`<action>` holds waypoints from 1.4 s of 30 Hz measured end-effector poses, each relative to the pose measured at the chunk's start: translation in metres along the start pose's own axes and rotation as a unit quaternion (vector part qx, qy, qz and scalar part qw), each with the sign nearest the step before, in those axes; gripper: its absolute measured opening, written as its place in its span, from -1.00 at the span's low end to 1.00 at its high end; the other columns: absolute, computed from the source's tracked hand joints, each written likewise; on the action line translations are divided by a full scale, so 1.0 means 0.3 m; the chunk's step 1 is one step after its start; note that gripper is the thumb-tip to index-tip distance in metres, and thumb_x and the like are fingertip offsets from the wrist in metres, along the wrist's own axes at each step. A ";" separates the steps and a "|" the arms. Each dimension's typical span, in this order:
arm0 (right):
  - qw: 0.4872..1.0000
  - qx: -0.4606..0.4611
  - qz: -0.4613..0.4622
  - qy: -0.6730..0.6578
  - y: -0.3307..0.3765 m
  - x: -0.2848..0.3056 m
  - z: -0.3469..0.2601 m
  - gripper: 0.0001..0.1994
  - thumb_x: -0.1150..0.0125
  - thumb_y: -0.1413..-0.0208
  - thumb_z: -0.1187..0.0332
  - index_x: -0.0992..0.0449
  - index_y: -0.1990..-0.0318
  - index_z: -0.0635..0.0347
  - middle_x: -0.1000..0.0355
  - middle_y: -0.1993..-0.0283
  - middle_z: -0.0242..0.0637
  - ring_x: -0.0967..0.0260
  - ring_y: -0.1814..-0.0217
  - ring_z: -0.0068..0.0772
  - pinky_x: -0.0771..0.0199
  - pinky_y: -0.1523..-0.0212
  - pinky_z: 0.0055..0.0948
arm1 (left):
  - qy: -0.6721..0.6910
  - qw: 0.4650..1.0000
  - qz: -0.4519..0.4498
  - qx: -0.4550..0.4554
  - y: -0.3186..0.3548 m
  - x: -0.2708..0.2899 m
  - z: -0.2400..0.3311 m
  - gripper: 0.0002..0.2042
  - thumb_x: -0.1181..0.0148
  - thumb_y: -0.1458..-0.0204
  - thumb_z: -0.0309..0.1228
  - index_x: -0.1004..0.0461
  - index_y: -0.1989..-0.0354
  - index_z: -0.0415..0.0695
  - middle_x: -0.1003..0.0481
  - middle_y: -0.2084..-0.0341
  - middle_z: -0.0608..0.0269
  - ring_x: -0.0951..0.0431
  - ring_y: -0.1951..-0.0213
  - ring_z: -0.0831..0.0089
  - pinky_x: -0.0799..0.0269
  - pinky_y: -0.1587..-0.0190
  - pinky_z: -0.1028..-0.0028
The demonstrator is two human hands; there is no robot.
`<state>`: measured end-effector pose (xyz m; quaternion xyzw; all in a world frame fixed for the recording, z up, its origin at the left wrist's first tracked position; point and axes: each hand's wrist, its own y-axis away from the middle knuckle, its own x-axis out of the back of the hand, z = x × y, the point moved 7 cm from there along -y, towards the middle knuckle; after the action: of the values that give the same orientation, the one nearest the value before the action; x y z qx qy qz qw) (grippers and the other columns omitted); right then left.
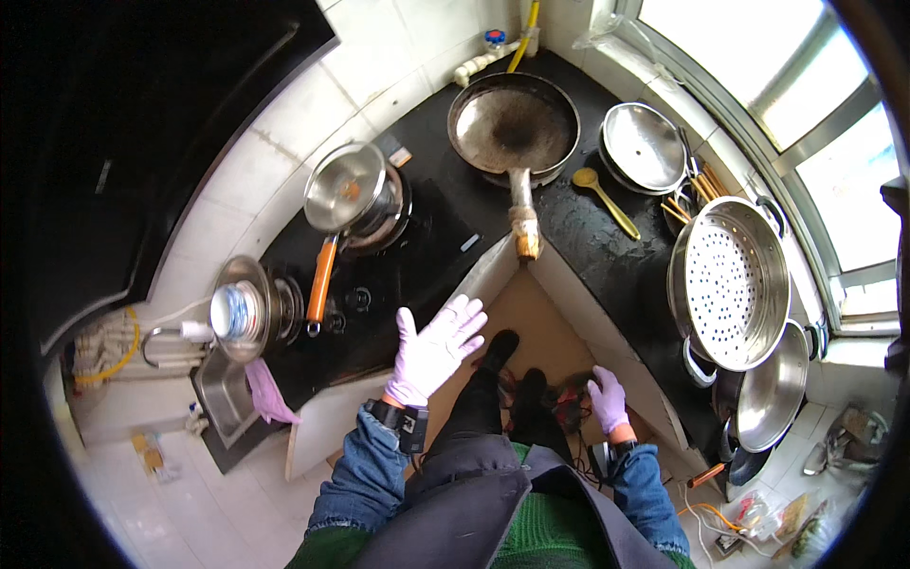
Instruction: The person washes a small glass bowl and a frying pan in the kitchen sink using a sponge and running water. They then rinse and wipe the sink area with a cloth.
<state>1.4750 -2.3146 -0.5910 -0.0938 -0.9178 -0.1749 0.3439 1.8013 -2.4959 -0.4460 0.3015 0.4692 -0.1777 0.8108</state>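
Observation:
My left hand (436,349), in a pale pink glove, is held out palm down with its fingers spread, holding nothing. It hovers near the front edge of the black counter, closest to the gas stove (393,275). My right hand (608,400), gloved alike, hangs low by the right-hand cabinet. Its fingers look loosely apart, with no object seen in them. A steel saucepan (347,187) with an orange handle sits on the stove's far burner. At the corner rests a large dark wok (513,133), its worn handle pointing toward me.
A yellow ladle (607,204) lies beside steel bowls (645,145). Along the right stand a perforated steamer pot (730,284) and a steel pan (773,389). Stacked bowls (237,311) are at left, above a sink (226,403) with a pink cloth (268,392). Bags (758,512) lie on the floor.

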 end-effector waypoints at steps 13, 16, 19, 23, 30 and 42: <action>0.977 0.071 -0.202 0.011 -0.074 -0.287 -0.251 -0.67 -0.23 -0.19 0.38 -0.52 -0.07 0.35 -0.56 -0.03 0.00 -0.52 -0.11 -0.12 -0.49 -0.15 -0.30 | 0.078 0.960 0.071 -0.261 0.633 0.082 0.169 0.00 0.40 -0.11 0.48 0.13 -0.52 -0.10 0.12 -0.52 0.08 0.13 -0.52 0.16 0.21 -0.49 0.10; 0.955 0.129 -0.246 0.101 0.001 -0.406 -0.321 -0.67 -0.24 -0.18 0.31 -0.55 -0.03 0.31 -0.57 0.00 -0.01 -0.52 -0.10 -0.08 -0.50 -0.13 -0.28 | 0.139 0.945 0.038 -0.293 0.795 0.184 0.189 -0.02 0.40 -0.13 0.46 0.09 -0.51 -0.10 0.07 -0.51 0.07 0.11 -0.51 0.14 0.19 -0.49 0.10; 0.924 0.196 -0.290 0.154 0.096 -0.584 -0.448 -0.71 -0.24 -0.15 0.26 -0.60 0.06 0.22 -0.58 0.08 -0.03 -0.53 0.00 0.00 -0.52 -0.04 -0.22 | 0.111 0.939 0.109 -0.306 1.000 0.365 0.195 -0.15 0.29 -0.22 0.32 -0.06 -0.46 -0.14 -0.13 -0.42 -0.01 -0.11 -0.43 0.07 -0.01 -0.43 0.11; 0.891 0.252 -0.337 0.170 0.308 -0.889 -0.680 -0.74 -0.23 -0.13 0.25 -0.61 0.11 0.19 -0.58 0.15 -0.04 -0.54 0.08 0.05 -0.53 0.02 -0.17 | 0.158 0.911 0.174 -0.340 1.381 0.649 0.174 -0.46 0.07 -0.34 -0.04 -0.28 -0.31 -0.19 -0.43 -0.13 0.06 -0.51 -0.01 0.24 -0.48 0.03 0.33; 0.726 0.434 -0.478 0.234 0.854 -1.510 -1.117 -0.68 -0.13 -0.19 0.24 -0.58 0.02 0.24 -0.52 -0.04 0.01 -0.46 -0.10 0.01 -0.46 -0.11 -0.18 | 0.258 0.849 0.169 -0.429 2.054 1.049 0.218 -0.79 -0.05 -0.31 -0.28 -0.29 0.38 -0.02 -0.08 0.55 0.50 -0.07 0.57 0.61 -0.06 0.48 0.58; 0.731 0.463 -0.495 0.080 1.172 -1.942 -1.856 -0.74 -0.15 -0.23 0.36 -0.54 -0.02 0.27 -0.53 0.08 -0.02 -0.50 0.04 0.01 -0.50 0.04 -0.18 | 0.175 0.800 0.305 -0.487 2.365 1.259 0.554 -0.78 -0.02 -0.35 -0.19 -0.35 0.28 -0.05 -0.16 0.53 0.48 -0.13 0.52 0.62 -0.11 0.44 0.56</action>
<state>2.3455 -2.2354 -0.4967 0.5588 -0.7708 0.1189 0.2818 2.5027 -2.0711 -0.4823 0.0205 0.5114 0.3864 0.7673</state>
